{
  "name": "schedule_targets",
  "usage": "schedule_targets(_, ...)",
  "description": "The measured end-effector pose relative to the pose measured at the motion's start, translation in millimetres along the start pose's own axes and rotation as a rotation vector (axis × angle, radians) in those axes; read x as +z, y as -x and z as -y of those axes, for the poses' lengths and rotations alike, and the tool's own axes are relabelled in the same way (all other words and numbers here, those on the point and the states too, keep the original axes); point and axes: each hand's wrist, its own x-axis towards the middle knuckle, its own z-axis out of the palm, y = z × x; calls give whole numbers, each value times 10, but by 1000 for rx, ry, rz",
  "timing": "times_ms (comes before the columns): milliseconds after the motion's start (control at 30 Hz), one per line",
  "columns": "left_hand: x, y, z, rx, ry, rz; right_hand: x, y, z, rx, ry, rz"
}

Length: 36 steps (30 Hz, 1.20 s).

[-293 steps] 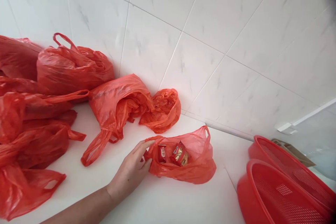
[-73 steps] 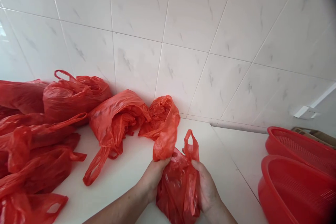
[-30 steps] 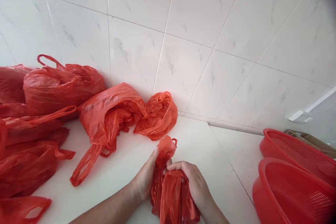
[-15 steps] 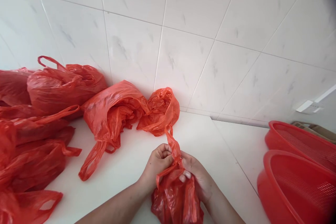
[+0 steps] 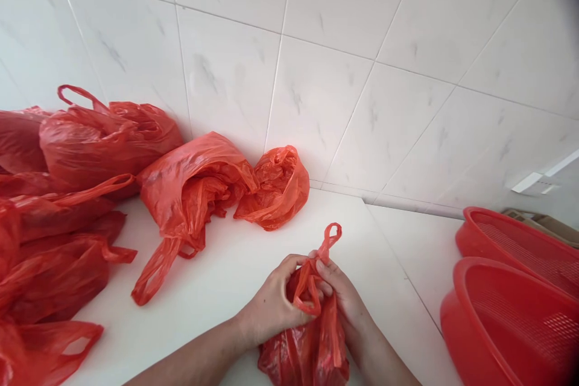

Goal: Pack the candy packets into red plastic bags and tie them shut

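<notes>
Both hands (image 5: 271, 307) (image 5: 346, 298) grip red bag (image 5: 296, 353) near top; handles (image 5: 325, 245) perhaps crossed.

Red plastic carrier bags (image 5: 108, 148) lie bunched on a white tabletop (image 5: 212, 280), left of and beyond the left hand (image 5: 270, 306).

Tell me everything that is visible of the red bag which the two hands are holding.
The red bag, low in the middle of the view, looks like thin, shiny, wrinkled plastic. Its top is bunched between the left hand and the right hand, which both grip it. One narrow loop sticks up above the hands; a second loop droops in front of the bunched part. The fuller, creased body below runs out of the picture's lower edge, so its base and contents cannot be made out.
</notes>
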Motion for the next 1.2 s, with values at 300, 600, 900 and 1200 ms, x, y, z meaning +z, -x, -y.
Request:
schedule_targets(300,-109,-108,202,-152,369,-113,46,52,29,41,117,160)
schedule_targets(600,-170,-57,143,-113,367,-175,79,36,15,-102,696,-171)
schedule_targets(900,-17,12,181,313,-295,-72,119,19,-4,-267,869,-260)
schedule_targets(1200,-158,37,150,729,-881,-90,-113,14,156,-90,262,23)
